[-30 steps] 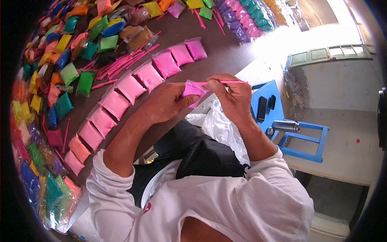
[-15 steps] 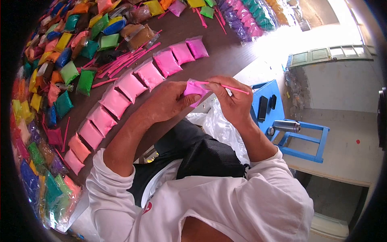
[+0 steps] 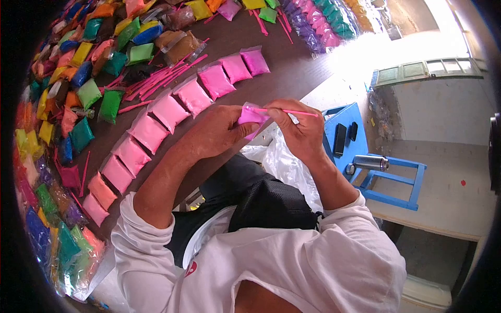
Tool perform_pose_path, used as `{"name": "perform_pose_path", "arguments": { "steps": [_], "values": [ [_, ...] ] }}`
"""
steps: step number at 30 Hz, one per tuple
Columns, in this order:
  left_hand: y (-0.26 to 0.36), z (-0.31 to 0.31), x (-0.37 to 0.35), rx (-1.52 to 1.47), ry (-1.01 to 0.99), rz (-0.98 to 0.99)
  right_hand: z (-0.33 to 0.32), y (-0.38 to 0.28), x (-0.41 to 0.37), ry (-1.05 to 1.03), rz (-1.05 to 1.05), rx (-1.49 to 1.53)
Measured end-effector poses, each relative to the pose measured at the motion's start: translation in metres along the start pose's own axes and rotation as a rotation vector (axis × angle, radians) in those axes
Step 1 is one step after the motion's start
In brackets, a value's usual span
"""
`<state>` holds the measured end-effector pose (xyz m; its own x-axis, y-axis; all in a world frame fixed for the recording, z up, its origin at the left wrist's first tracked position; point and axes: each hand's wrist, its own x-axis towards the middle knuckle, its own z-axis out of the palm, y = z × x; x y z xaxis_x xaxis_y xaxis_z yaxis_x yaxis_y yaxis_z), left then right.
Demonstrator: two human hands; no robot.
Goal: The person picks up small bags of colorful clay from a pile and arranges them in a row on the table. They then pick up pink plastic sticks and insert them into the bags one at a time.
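Note:
My left hand (image 3: 230, 130) is closed on a small violet-pink plastic packet (image 3: 249, 116), thumb pressed across its lower part. A thin pink plastic stick (image 3: 298, 111) is pinched in my right hand (image 3: 301, 130). The stick's left end lies against the packet; whether it is inside or on the surface I cannot make out. Beside my left forearm, pink packets (image 3: 194, 97) lie in a curved row on the dark table (image 3: 284, 62), with an orange-pink packet (image 3: 102, 191) near the lower end and a magenta packet (image 3: 254, 61) at the upper end.
Loose pink sticks (image 3: 162, 78) lie behind the row. A heap of many-coloured packets (image 3: 78, 78) covers the far left. At right stands a blue stool (image 3: 334, 117) with a black case (image 3: 340, 140) and a steel flask (image 3: 371, 163). White plastic sheeting (image 3: 292, 167) hangs below my hands.
My right hand has shifted slightly left and turned, so the stick now lies flatter. The packet stays in my left hand, almost unmoved.

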<state>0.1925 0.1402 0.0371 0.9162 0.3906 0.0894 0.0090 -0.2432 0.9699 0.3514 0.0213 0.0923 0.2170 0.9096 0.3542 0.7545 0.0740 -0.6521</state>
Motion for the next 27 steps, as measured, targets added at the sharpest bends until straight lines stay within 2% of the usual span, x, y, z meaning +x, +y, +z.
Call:
{"name": "perform_pose_path", "arguments": {
  "steps": [4, 7, 10, 17, 23, 27],
  "values": [
    [0.002, 0.000, 0.000, 0.053, -0.014, 0.007, -0.006, 0.005, 0.003, -0.092, -0.006, 0.051],
    [0.012, -0.007, 0.000, 0.079, -0.121, -0.114, -0.009, 0.006, 0.002, -0.069, 0.094, 0.124],
    [-0.004, 0.002, 0.001, -0.043, 0.009, -0.047, -0.009, 0.003, 0.000, -0.013, 0.159, 0.142],
    [-0.001, 0.001, -0.001, -0.037, 0.018, -0.052, -0.002, 0.005, 0.001, 0.024, 0.134, 0.240],
    [-0.007, 0.000, 0.000, 0.007, -0.002, -0.057, -0.001, -0.002, 0.006, 0.020, 0.205, 0.332],
    [-0.005, 0.000, -0.001, -0.010, 0.003, -0.004, 0.001, 0.000, 0.005, -0.010, 0.170, 0.242]
  ]
}}
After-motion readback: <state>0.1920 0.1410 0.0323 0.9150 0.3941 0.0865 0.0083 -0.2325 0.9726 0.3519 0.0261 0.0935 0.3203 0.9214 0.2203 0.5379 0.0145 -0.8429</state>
